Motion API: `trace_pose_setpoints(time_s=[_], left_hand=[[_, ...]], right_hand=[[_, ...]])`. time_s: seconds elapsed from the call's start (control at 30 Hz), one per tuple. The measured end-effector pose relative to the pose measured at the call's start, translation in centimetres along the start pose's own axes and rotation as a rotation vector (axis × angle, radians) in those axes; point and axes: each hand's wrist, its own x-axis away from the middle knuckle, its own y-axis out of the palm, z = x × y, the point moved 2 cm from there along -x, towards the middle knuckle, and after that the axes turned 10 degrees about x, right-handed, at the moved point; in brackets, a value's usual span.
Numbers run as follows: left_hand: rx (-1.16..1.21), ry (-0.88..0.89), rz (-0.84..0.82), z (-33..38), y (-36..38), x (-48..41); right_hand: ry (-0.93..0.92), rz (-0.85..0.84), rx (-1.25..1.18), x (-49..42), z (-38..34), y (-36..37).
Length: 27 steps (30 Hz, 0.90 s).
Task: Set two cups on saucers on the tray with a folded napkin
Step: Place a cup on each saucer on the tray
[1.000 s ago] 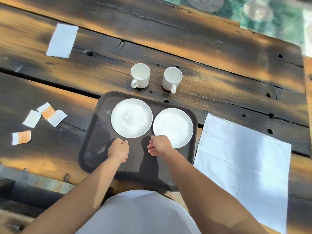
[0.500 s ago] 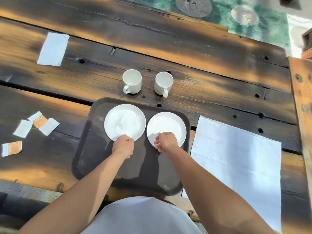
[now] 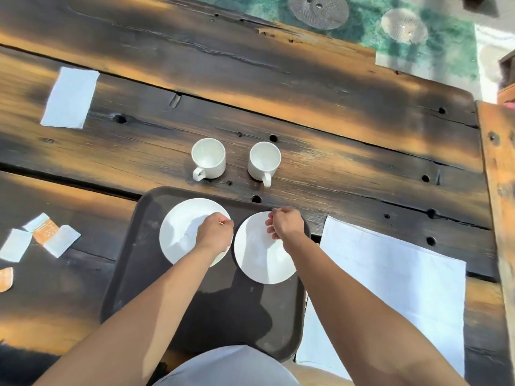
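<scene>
Two cups, left cup (image 3: 208,158) and right cup (image 3: 264,160), stand on the desk (image 3: 334,151) just beyond the tray (image 3: 133,274), handles toward the person. Left hand (image 3: 214,234) and right hand (image 3: 284,222), loosely curled and empty, hover over the saucers (image 3: 181,229), each roughly in line with its cup. The napkin (image 3: 390,274) lies unfolded to the right.

Bare table (image 3: 348,168) lies open around both cups (image 3: 208,158), only the tray rim (image 3: 195,190) between.

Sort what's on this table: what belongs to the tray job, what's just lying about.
For the job:
tray
left saucer
right saucer
left cup
right cup
large napkin

Lying about:
small white cloth
torn packets
round mats beyond the table's far edge
</scene>
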Motion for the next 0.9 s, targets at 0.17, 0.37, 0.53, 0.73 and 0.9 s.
trace_pose_setpoints(time_s=[0.17, 0.37, 0.53, 0.73, 0.9], left_hand=[[0.041, 0.002, -0.020, 2.8, 1.8, -2.5], [0.016, 0.040, -0.017, 5.7, 3.5, -5.3], [-0.001, 0.080, -0.002, 7.1, 4.7, -7.2], [-0.073, 0.109, 0.048, 8.1, 5.7, -8.9], [-0.096, 0.150, 0.018, 8.9, 6.1, -9.5]], right_hand=[[0.001, 0.046, -0.008, -3.0, -2.0, -1.2], [-0.037, 0.093, 0.006, -6.3, -3.8, -1.9], [-0.043, 0.117, 0.022, -8.5, -5.0, -2.0], [-0.080, 0.038, 0.032, -10.3, -6.0, -1.8], [-0.180, -0.022, 0.049, -10.8, -6.7, -1.2]])
